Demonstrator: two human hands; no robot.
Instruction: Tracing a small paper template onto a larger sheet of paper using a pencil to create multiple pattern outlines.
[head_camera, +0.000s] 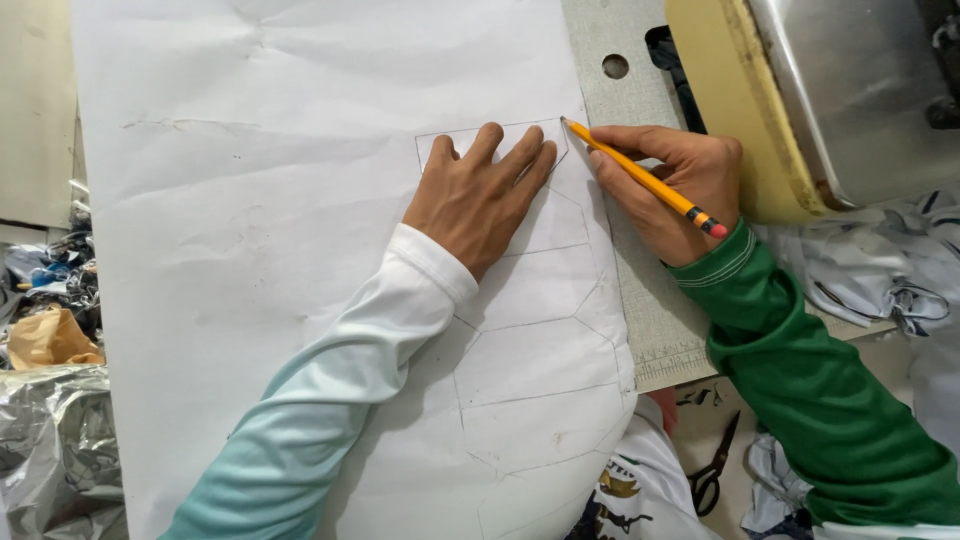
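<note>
At a cluttered worktable, left hand (482, 196) presses flat, fingers spread, on a paper template atop the white sheet (250, 250), while right hand (672, 188) pinches a yellow pencil (640, 177), its tip at the template's upper corner; tracing appears underway, demanding steady edge-following.

white-to-mint left sleeve (330, 400), green right sleeve (830, 400) — white-stitched cuff

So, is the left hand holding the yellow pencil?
No, the right hand holds the yellow pencil, while the left hand lies flat with spread fingers on the white paper.
</note>
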